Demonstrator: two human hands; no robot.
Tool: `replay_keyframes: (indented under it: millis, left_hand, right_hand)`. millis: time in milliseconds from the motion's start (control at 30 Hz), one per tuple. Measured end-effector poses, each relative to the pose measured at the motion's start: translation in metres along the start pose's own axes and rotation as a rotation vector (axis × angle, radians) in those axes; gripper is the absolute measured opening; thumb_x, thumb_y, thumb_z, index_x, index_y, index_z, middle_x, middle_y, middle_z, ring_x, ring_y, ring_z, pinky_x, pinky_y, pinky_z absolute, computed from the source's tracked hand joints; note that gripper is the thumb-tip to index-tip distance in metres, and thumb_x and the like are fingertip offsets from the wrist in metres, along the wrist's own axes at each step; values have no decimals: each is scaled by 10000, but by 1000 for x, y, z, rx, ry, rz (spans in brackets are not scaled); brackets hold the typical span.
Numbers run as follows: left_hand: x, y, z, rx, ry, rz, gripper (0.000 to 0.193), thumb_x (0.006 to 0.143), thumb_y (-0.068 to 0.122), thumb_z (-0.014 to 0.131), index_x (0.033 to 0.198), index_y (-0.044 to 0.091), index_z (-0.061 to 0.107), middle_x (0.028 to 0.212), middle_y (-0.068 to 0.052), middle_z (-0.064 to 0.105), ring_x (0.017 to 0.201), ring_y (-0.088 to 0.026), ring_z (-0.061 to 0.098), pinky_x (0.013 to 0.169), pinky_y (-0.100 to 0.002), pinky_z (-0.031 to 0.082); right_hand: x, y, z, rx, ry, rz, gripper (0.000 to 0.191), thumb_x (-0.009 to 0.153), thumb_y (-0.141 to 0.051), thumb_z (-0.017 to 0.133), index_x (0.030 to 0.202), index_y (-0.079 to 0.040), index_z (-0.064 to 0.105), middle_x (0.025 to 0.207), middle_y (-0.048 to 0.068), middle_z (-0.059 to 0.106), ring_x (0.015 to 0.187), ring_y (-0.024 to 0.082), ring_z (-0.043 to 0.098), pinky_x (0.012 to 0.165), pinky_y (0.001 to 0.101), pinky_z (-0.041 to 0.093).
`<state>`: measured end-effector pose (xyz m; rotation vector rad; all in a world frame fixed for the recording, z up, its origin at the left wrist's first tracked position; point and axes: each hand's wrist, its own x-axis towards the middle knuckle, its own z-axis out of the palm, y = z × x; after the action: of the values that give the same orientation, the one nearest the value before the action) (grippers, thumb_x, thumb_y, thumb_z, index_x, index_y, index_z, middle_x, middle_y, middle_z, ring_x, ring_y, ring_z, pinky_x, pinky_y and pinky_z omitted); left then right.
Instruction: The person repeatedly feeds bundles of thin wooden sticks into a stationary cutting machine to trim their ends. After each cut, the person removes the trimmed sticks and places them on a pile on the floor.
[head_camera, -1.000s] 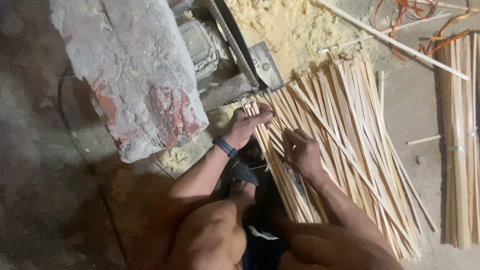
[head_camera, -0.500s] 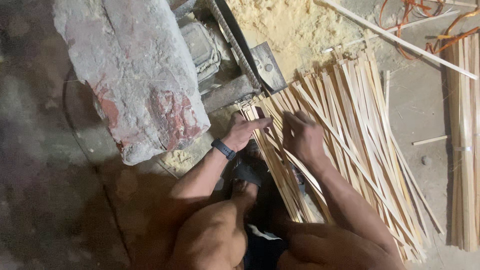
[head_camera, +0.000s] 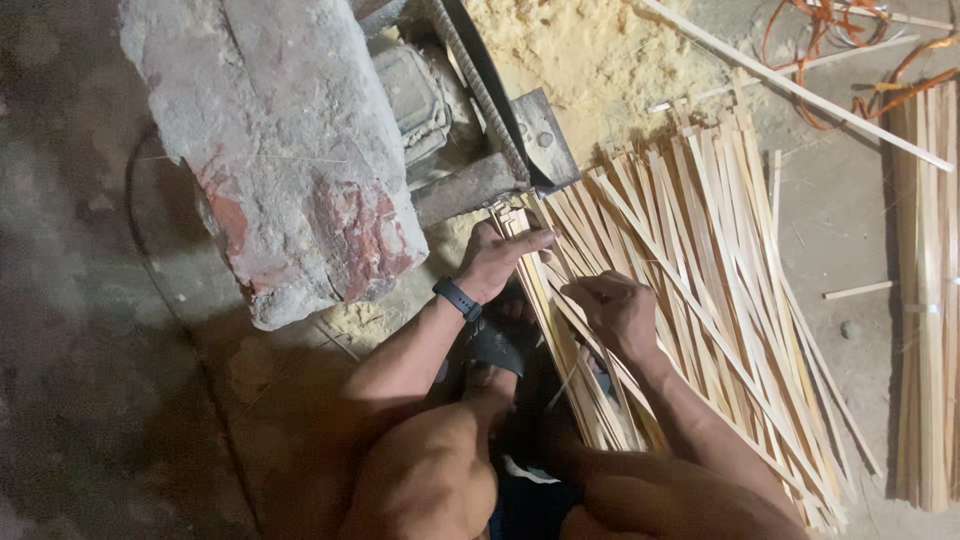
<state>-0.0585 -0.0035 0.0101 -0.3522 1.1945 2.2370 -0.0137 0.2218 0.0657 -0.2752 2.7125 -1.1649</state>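
Big grey-red stone block (head_camera: 290, 150) over a belt-driven machine (head_camera: 480, 130), sawdust pile (head_camera: 600, 60) behind. Pale thin bamboo strips (head_camera: 720, 260) fanned across the floor (head_camera: 100, 400), second bundle (head_camera: 925, 300) well apart on the right. Left hand (head_camera: 500, 258), fingers flat, presses strip ends beside the machine. Right hand (head_camera: 615, 310) clenched around a few strips.

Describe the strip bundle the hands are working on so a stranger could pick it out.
Start at the big grey-and-red stone block, then the belt-driven machine beside it. The wooden strips under the left hand and right hand run from its metal plate, unlike the fanned pile alongside.
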Motion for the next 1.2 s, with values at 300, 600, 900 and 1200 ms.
replay_keyframes:
  millis: [300, 600, 900, 1200]
  left_hand:
    - [-1, -21, -13, 119, -111, 161, 398, 1007, 206, 673, 1307, -54, 678, 1325, -129, 714, 1266, -134, 630, 1128, -252, 436]
    - [29, -76, -58, -11, -66, -11, 557, 1047, 293, 557, 1518, 3, 489, 1507, -16, 575, 1454, -129, 463, 1233, -285, 299]
    - [16, -44, -22, -71, 155, 138, 360, 866, 169, 830, 1122, -22, 664, 988, -69, 719, 847, -157, 689, 695, -343, 524]
    - [8, -16, 0, -65, 40, 89, 344, 879, 124, 776, 1171, 2, 641, 976, -85, 737, 943, -152, 706, 903, -301, 558]
  right_hand:
    - [6, -4, 1, 331, -63, -28, 187, 1022, -189, 643, 1082, -83, 785, 967, 128, 759, 717, 124, 739, 476, 236, 582]
    - [53, -34, 13, -148, 187, -301, 150, 1002, -18, 613, 1079, -11, 742, 741, 110, 663, 456, 137, 550, 340, 293, 429]
    - [36, -27, -10, -237, 104, -224, 160, 1019, -55, 616, 1054, -71, 771, 750, 100, 706, 471, 154, 574, 363, 309, 440]
    - [15, -2, 2, -129, 167, -271, 153, 1013, -42, 599, 1095, 10, 718, 699, 70, 634, 479, 113, 540, 354, 245, 417]
